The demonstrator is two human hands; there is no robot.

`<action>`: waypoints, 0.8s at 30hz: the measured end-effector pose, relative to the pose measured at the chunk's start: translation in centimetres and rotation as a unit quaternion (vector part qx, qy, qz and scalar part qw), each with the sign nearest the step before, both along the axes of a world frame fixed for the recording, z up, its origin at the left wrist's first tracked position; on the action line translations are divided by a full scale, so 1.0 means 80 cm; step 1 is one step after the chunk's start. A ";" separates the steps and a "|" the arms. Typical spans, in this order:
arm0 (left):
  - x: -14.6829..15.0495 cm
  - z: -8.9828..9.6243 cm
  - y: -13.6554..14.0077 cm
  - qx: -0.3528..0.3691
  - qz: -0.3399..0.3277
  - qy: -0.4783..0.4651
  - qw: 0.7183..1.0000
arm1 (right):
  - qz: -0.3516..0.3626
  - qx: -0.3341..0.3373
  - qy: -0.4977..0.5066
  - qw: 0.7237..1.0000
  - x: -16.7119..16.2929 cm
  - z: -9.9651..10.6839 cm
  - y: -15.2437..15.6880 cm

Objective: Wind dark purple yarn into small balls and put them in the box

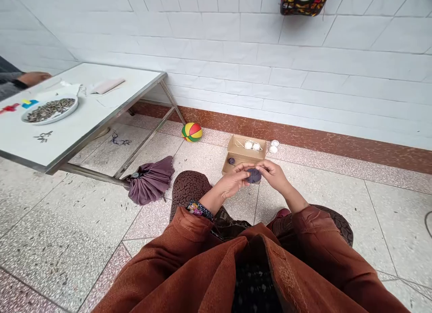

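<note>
A dark purple-grey ball of yarn (pixel 254 176) is in my hands, above the floor between my knees. My left hand (pixel 234 180) is closed round the ball's left side. At the ball's upper right my right hand (pixel 272 174) has its thumb and fingers pinched together; any strand between them is too fine to make out. Just beyond my hands lies an open cardboard box (pixel 232 146). In it are two white yarn balls (pixel 252 145) and a small dark yarn ball (pixel 231 161).
More white yarn balls (pixel 273 146) lie right of the box. Left are a striped ball (pixel 191 132), a folded purple umbrella (pixel 151 180) and a low white table (pixel 101 106) bearing a plate (pixel 72 109) of seeds. A co-worker's hand (pixel 33 78) rests at its far edge.
</note>
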State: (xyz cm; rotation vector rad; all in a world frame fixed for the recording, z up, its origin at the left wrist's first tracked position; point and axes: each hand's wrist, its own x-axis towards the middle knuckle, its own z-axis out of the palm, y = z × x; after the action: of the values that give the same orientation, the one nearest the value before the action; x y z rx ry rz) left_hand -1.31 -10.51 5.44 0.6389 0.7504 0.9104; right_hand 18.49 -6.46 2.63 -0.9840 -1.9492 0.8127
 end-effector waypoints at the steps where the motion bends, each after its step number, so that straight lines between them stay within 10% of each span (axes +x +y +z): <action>1: -0.001 -0.001 0.000 -0.012 0.004 -0.026 1.000 | -0.004 -0.022 0.004 1.000 -0.005 -0.008 0.000; 9: 0.003 -0.011 -0.002 -0.104 0.097 -0.109 0.984 | 0.002 0.042 -0.172 0.984 -0.009 -0.020 -0.035; 18: 0.009 -0.010 -0.016 0.024 0.065 0.038 0.997 | 0.076 0.145 -0.139 0.977 0.022 0.042 -0.042; 24: 0.004 0.008 -0.027 0.041 -0.015 -0.010 0.999 | 0.030 0.037 -0.059 0.997 0.012 0.031 -0.005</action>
State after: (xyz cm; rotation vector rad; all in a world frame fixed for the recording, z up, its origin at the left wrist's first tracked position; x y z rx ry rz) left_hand -1.03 -12.67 6.07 0.7099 0.6864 0.9217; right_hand 19.47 -6.90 5.11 -0.9528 -2.1034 0.7239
